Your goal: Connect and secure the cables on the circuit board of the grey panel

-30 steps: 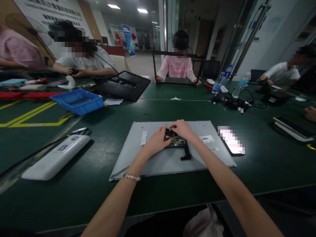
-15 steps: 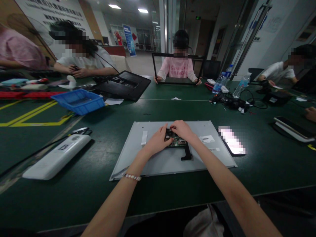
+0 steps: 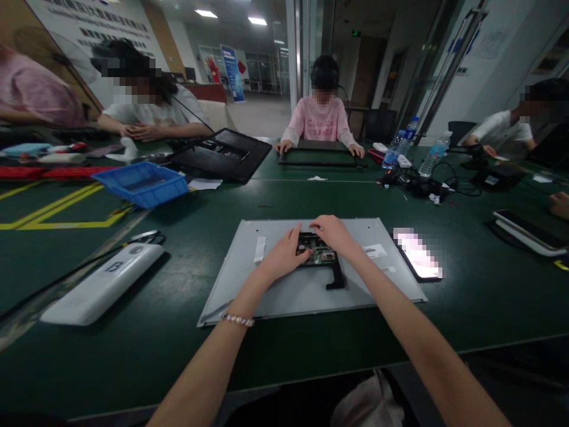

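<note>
A green circuit board (image 3: 323, 255) in a black bracket (image 3: 338, 277) lies on the back of a pale grey display panel (image 3: 284, 296). My left hand (image 3: 284, 252) grips the board's left side, its thumb over the front and its fingers at the far edge. At the far right corner of the board, my right hand (image 3: 334, 235) is closed with bent fingers. Whatever its fingertips hold is too small to make out. Part of the board is hidden under both hands.
A lit phone (image 3: 420, 255) lies right of the panel, and a white device marked 13 (image 3: 106, 284) lies left. Beyond stand a blue bin (image 3: 142, 184), a black casing (image 3: 222, 153) and water bottles (image 3: 433, 155). Opposite, a person holds a black frame (image 3: 322, 165).
My right hand has shifted slightly, uncovering a little more of the board. My left hand stays in place. The person opposite has lowered the black frame from upright to the table.
</note>
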`<action>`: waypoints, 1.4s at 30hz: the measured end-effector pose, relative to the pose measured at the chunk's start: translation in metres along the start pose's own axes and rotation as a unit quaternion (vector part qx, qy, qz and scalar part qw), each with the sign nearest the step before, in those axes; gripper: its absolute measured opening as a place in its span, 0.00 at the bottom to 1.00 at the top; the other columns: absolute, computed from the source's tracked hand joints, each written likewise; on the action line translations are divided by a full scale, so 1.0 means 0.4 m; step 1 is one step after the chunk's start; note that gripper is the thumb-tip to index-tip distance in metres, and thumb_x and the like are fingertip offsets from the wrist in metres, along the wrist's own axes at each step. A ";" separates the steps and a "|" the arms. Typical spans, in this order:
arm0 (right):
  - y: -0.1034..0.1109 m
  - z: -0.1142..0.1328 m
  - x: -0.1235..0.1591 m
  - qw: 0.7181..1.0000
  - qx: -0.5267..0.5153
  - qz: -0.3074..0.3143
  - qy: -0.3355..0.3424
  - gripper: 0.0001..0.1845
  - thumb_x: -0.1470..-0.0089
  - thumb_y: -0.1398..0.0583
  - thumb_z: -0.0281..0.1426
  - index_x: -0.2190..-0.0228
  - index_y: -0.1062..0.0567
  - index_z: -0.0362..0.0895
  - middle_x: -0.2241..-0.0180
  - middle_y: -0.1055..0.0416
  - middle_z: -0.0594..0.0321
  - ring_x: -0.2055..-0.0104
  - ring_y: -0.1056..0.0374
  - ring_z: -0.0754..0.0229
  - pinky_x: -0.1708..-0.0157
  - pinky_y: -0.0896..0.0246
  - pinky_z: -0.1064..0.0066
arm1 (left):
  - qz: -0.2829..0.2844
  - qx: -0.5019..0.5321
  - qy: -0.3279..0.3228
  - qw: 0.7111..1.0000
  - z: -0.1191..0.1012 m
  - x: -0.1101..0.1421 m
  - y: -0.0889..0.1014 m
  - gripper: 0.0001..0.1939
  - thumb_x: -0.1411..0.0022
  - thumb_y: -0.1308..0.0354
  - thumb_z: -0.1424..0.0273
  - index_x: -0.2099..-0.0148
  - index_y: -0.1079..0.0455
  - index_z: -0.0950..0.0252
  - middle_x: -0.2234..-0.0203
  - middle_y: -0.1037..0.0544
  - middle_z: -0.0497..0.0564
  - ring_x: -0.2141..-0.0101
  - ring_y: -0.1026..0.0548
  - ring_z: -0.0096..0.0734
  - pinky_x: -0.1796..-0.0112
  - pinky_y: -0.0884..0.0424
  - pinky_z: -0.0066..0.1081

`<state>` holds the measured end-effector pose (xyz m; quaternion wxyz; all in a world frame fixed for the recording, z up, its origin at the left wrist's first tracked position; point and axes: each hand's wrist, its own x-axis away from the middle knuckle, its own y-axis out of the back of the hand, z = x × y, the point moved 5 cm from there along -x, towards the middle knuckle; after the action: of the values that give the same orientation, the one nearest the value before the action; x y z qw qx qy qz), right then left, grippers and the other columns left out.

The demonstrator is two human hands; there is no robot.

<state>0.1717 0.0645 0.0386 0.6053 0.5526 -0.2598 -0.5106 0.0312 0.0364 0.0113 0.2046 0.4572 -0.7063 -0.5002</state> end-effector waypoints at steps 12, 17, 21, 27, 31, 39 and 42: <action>0.026 -0.193 0.159 0.999 0.010 0.027 -0.046 0.20 0.43 0.51 0.23 0.52 0.28 0.41 0.53 0.29 0.53 0.51 0.34 0.56 0.51 0.42 0.66 | 0.013 -0.003 0.009 1.000 -0.001 0.003 0.004 0.39 0.38 0.54 0.55 0.33 0.64 0.69 0.39 0.45 0.64 0.43 0.39 0.49 0.46 0.42 0.43; 0.025 -0.228 0.194 0.996 -0.060 0.012 -0.069 0.22 0.44 0.51 0.23 0.50 0.30 0.41 0.50 0.31 0.54 0.48 0.36 0.57 0.48 0.44 0.65 | 0.014 0.008 0.008 1.000 -0.005 0.004 0.008 0.38 0.38 0.53 0.56 0.33 0.63 0.68 0.39 0.45 0.64 0.43 0.40 0.50 0.45 0.42 0.43; 0.047 -0.249 0.218 0.993 -0.070 0.019 -0.094 0.20 0.46 0.48 0.24 0.52 0.28 0.42 0.52 0.29 0.55 0.51 0.34 0.57 0.50 0.42 0.66 | 0.005 0.013 0.004 1.000 -0.003 0.003 0.009 0.38 0.37 0.53 0.56 0.33 0.63 0.66 0.39 0.45 0.62 0.43 0.39 0.48 0.45 0.43 0.42; 0.053 -0.267 0.239 0.982 -0.092 0.056 -0.156 0.19 0.53 0.39 0.28 0.56 0.25 0.41 0.61 0.25 0.55 0.61 0.29 0.59 0.61 0.38 0.70 | 0.005 0.006 0.003 1.000 -0.001 0.001 0.006 0.38 0.37 0.53 0.56 0.33 0.64 0.67 0.39 0.45 0.62 0.42 0.40 0.46 0.43 0.45 0.40; 0.046 -0.255 0.238 0.980 -0.118 0.083 -0.140 0.15 0.53 0.40 0.27 0.61 0.23 0.44 0.68 0.25 0.60 0.67 0.29 0.61 0.66 0.38 0.72 | 0.010 0.005 0.006 1.000 -0.003 0.000 0.007 0.38 0.37 0.54 0.55 0.33 0.63 0.69 0.39 0.45 0.63 0.42 0.40 0.46 0.43 0.46 0.40; 0.060 -0.307 0.247 0.981 -0.045 0.025 -0.189 0.14 0.49 0.41 0.31 0.59 0.24 0.43 0.62 0.26 0.56 0.61 0.30 0.57 0.62 0.38 0.69 | 0.013 0.010 0.003 1.000 -0.004 -0.001 0.009 0.38 0.37 0.54 0.55 0.33 0.63 0.67 0.39 0.45 0.63 0.42 0.40 0.47 0.44 0.45 0.42; 0.065 -0.280 0.233 0.993 -0.006 -0.013 -0.119 0.18 0.47 0.41 0.34 0.54 0.27 0.43 0.53 0.30 0.53 0.52 0.34 0.55 0.54 0.41 0.66 | 0.014 0.009 0.006 1.000 -0.004 0.000 0.009 0.38 0.37 0.54 0.55 0.33 0.64 0.66 0.39 0.45 0.62 0.43 0.39 0.48 0.45 0.43 0.42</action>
<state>0.3107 0.0218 0.0111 0.5670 0.4875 -0.3194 -0.5820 0.0309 0.0356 0.0151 0.2112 0.4521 -0.7161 -0.4880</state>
